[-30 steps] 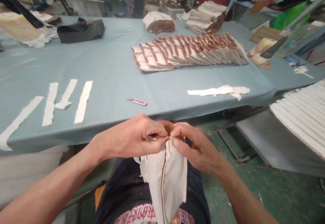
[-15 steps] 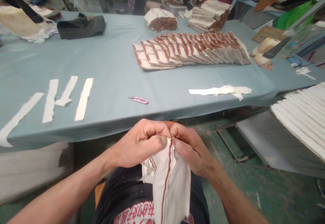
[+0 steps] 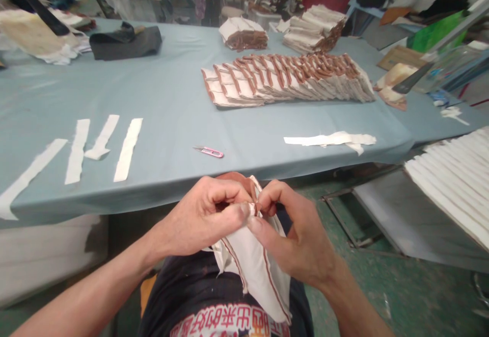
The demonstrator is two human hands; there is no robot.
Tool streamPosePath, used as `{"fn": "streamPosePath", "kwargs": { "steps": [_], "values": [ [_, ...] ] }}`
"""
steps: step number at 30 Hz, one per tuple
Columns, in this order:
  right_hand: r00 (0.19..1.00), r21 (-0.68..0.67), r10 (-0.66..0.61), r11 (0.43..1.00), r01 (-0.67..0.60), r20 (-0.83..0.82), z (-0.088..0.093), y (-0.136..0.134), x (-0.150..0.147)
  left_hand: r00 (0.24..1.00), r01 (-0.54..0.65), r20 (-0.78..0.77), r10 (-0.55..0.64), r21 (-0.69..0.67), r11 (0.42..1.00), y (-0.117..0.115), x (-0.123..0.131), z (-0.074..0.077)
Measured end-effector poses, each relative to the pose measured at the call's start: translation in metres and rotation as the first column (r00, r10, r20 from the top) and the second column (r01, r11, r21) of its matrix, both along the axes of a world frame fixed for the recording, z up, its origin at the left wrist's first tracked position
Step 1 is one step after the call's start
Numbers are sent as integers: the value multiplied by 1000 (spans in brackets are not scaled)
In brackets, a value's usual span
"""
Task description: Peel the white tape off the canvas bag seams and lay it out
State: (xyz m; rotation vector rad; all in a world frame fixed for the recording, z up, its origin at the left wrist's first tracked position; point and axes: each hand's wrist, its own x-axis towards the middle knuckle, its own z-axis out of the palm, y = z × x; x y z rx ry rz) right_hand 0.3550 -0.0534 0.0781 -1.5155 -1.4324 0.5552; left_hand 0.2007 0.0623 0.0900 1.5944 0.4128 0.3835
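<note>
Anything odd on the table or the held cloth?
On the table, left side, one short white strip bends at its near end, unlike the straighter strip to its right. No spill visible, no clear damage on the held cloth.

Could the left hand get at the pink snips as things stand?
Probably yes: the snips lie on the table near its front edge, just beyond the left hand, with nothing seen between. That hand is pinching the cloth, though, so it would likely have to let go first.
</note>
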Motion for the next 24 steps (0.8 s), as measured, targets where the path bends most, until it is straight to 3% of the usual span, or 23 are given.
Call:
{"fn": "streamPosePath", "kwargs": {
  "steps": [7,10,13,17,21,24],
  "values": [
    [917,-131,115,975,-177,-382,-8,1,6,1000,-4,14,4,-22,1000,-3,-2,-5],
    [873,-143,147,961,-238,-465,-12,3,8,1000,-8,-2,8,-22,1000,-3,-3,-7],
    [906,-173,108,966,-194,-410,-12,3,5,1000,-28,-3,28,-1,1000,-4,-4,-8],
    [977,-217,45,972,-91,-208,-2,2,4,995,-94,-24,98,124,988,-7,-4,-9],
    [998,-272,32,961,-45,-53,7,3,8,989,-134,-24,148,310,941,-11,-2,-11],
    [999,-326,13,945,-29,-52,8,5,8,986,-156,18,163,408,900,-14,-2,-13]
  ]
}}
